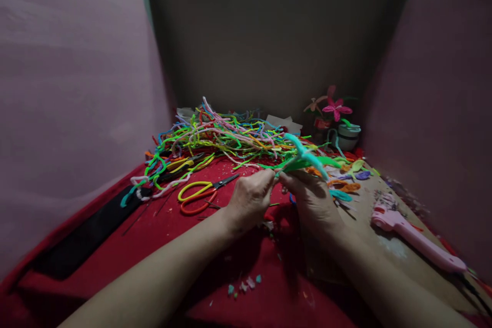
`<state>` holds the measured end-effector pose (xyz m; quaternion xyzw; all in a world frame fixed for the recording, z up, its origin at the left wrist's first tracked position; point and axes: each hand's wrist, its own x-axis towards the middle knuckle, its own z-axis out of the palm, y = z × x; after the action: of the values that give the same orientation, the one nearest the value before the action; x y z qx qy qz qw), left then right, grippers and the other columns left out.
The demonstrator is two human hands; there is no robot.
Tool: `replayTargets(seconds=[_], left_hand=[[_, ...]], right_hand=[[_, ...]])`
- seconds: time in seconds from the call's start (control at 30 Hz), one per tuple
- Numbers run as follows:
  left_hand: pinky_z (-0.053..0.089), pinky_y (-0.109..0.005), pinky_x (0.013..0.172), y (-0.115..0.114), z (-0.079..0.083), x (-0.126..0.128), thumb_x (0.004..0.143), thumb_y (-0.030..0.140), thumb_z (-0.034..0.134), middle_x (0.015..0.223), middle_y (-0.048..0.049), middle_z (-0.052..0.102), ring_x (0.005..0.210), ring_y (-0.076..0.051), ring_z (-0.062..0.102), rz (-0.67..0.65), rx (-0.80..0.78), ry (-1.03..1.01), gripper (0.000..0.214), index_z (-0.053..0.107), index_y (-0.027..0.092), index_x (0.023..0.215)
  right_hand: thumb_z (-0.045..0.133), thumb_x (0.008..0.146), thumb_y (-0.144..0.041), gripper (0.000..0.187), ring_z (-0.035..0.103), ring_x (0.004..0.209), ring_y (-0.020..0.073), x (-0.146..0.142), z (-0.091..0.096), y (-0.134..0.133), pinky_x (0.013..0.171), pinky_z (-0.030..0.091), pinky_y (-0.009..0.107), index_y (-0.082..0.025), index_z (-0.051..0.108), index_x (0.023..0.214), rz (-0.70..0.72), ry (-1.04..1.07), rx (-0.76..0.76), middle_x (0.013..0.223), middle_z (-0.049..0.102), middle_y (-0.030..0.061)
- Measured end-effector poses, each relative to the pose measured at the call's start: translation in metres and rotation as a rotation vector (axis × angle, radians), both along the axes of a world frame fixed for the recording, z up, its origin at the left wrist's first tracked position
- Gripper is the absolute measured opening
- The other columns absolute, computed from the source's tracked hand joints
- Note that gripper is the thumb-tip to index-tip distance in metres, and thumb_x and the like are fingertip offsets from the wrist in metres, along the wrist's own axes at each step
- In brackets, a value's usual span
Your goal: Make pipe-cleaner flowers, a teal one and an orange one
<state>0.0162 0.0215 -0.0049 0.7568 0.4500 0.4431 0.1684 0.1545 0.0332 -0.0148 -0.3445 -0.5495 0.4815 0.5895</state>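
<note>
Both hands meet in the middle of the head view. Between them is a pipe-cleaner flower (305,155) with turquoise fuzzy petals pointing up and right, and green pipe cleaner near its base. My left hand (251,197) is closed in a pinch at the flower's thin stem. My right hand (315,202) is closed on the same flower, thumb and fingers close to the left fingertips; the exact grip spot is partly hidden. Just left of my left hand lie scissors (198,197) with yellow and red handles, on the red cloth (238,266).
A tangled heap of coloured pipe cleaners (223,136) spreads at the back. Pliers (179,166) and a black flat object (92,230) lie left. On the right, a board (369,246) bears pipe-cleaner petals (348,186) and a pink glue gun (417,241). Behind stands a potted pink flower (337,109).
</note>
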Motion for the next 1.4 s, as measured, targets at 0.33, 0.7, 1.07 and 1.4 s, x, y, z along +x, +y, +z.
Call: replayTargets(seconds=[0.33, 0.7, 1.07, 1.4], left_hand=[[0.022, -0.015, 0.031, 0.007, 0.015, -0.010, 0.077, 0.041, 0.057, 0.049, 0.0055, 0.048, 0.030, -0.002, 0.035, -0.441, -0.818, -0.522, 0.028, 0.057, 0.013, 0.077], [0.029, -0.018, 0.044, 0.000, 0.007, 0.003, 0.082, 0.029, 0.048, 0.049, 0.0053, 0.044, 0.042, -0.006, 0.040, -0.056, -0.312, -0.190, 0.020, 0.051, 0.017, 0.066], [0.017, -0.014, 0.032, 0.008, 0.014, -0.006, 0.077, 0.032, 0.057, 0.048, 0.0082, 0.040, 0.031, -0.001, 0.023, -0.349, -0.783, -0.657, 0.022, 0.045, 0.017, 0.066], [0.019, -0.012, 0.031, 0.011, 0.010, -0.013, 0.080, 0.025, 0.055, 0.048, 0.0093, 0.035, 0.033, -0.001, 0.013, -0.690, -1.022, -0.780, 0.013, 0.052, 0.014, 0.074]], right_hand=[[0.064, 0.071, -0.022, 0.013, 0.046, 0.065, 0.0137, 0.001, -0.002, 0.005, 0.070, 0.037, 0.030, -0.022, 0.064, 0.059, 0.179, 0.142, -0.008, 0.062, 0.053, -0.0025], [0.065, 0.071, -0.025, 0.006, 0.045, 0.062, 0.0130, 0.003, -0.010, 0.010, 0.064, 0.038, 0.029, -0.019, 0.066, 0.069, 0.043, 0.161, -0.042, 0.070, 0.056, -0.0002], [0.067, 0.069, -0.027, 0.013, 0.045, 0.060, 0.0119, 0.002, -0.003, 0.009, 0.060, 0.035, 0.028, -0.019, 0.063, 0.061, 0.160, 0.143, -0.057, 0.062, 0.054, -0.0021], [0.072, 0.063, -0.025, 0.007, 0.049, 0.060, 0.0121, 0.007, 0.000, 0.010, 0.060, 0.038, 0.027, -0.020, 0.069, 0.066, 0.366, 0.255, -0.167, 0.065, 0.061, -0.0004]])
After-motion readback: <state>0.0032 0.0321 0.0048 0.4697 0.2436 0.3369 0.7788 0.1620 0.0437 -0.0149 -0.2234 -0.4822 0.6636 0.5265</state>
